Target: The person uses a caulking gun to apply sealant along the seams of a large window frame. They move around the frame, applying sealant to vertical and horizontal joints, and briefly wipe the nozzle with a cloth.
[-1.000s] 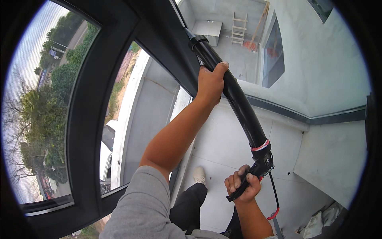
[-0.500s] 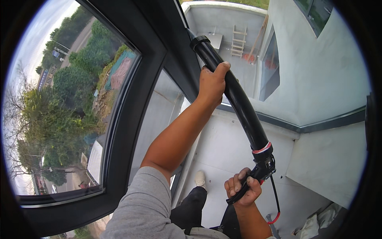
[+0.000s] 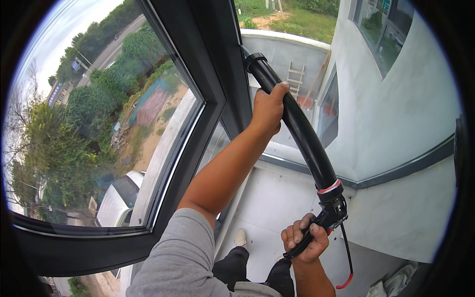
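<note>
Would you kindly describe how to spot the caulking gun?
Beside the dark window frame, the caulking gun slants past the left hand down to the right hand. Its round black tube with a red-and-white band sets it apart from the frame.

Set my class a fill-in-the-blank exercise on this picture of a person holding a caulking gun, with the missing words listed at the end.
1. The left hand grips a long barrel coloured ____.
2. The right hand is closed on the handle, at the ____ (upper/lower) end of the gun in the picture.
3. The thin rod hanging near the handle has a tip coloured ____.
4. The person's short sleeve is coloured ____.

Missing words: black; lower; red; grey.
</note>
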Demonstrator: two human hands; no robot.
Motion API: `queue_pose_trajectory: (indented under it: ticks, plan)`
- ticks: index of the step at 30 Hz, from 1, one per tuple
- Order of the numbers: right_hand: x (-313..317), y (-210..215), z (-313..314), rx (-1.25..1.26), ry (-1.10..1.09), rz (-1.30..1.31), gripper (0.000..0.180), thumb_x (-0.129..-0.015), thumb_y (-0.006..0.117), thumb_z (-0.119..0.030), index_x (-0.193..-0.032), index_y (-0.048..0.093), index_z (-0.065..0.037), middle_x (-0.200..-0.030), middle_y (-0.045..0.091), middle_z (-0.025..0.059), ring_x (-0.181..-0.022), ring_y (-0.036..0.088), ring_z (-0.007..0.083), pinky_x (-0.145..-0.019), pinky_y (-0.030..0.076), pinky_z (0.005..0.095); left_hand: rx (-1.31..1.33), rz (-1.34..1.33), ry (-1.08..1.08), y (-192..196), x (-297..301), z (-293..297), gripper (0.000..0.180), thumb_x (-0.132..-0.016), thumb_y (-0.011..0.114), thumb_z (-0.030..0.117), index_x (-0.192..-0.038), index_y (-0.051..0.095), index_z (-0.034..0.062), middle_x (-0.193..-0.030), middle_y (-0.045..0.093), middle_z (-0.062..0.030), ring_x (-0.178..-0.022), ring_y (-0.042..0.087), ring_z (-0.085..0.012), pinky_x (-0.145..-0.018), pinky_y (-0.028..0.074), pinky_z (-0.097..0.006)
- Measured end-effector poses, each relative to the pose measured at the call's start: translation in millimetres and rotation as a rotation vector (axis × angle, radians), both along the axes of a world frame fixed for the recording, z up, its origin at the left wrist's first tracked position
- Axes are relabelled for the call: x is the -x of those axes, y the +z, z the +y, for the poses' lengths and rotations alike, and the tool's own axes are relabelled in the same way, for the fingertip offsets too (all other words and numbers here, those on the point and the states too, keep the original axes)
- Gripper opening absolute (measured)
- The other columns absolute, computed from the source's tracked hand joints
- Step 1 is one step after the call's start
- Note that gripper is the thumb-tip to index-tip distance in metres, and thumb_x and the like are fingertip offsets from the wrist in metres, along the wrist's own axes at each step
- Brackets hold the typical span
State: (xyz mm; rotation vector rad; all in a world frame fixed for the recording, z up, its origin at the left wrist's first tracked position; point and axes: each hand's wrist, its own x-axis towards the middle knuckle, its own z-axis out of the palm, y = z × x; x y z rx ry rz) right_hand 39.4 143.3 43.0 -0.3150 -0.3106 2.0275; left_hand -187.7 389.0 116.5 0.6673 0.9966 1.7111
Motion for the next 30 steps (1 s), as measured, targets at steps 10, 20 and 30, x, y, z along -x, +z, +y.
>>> queue_pose_trajectory:
  ticks: [10, 20, 30]
  plan:
    - [26.2, 42.9, -7.9, 0.141, -0.234, -0.350, 0.036, -0.094, 0.048, -0.028, -0.118, 0.060, -0.004, -0.084, 0.066, 0.0114, -0.070, 0.065, 0.0237, -0.057, 0.047, 0.0370, -0.048, -0.082, -0.016, 0.9, 5.6, 0.4, 0.030, -0.092, 0.069, 0.021, -0.094, 0.054, -0.0041, -0.076, 0.061, -0.0139, -0.063, 0.069, -0.0307, -0.060, 0.061, -0.042]
    - [1.0, -18.2, -1.8, -0.219, 0.133, 0.651, 0.095, -0.100, 0.047, -0.066, -0.165, 0.005, -0.011, -0.084, 0.058, 0.0095, -0.067, 0.056, 0.0188, -0.060, 0.048, 0.0352, -0.076, -0.126, 0.013, -4.1, -2.8, -12.6, 0.031, -0.089, 0.070, 0.022, -0.091, 0.052, -0.0041, -0.072, 0.058, -0.0098, -0.056, 0.063, -0.0237, -0.049, 0.054, -0.039]
    - [-25.0, -19.8, 9.5, -0.206, 0.198, 0.307, 0.062, -0.107, 0.048, -0.023, -0.162, 0.020, -0.011, -0.073, 0.050, 0.0021, -0.057, 0.049, 0.0122, -0.052, 0.045, 0.0300, -0.088, -0.190, 0.040, -15.7, 2.3, -4.5, 0.029, -0.088, 0.072, 0.024, -0.090, 0.055, -0.0005, -0.072, 0.056, -0.0073, -0.056, 0.061, -0.0238, -0.052, 0.054, -0.040]
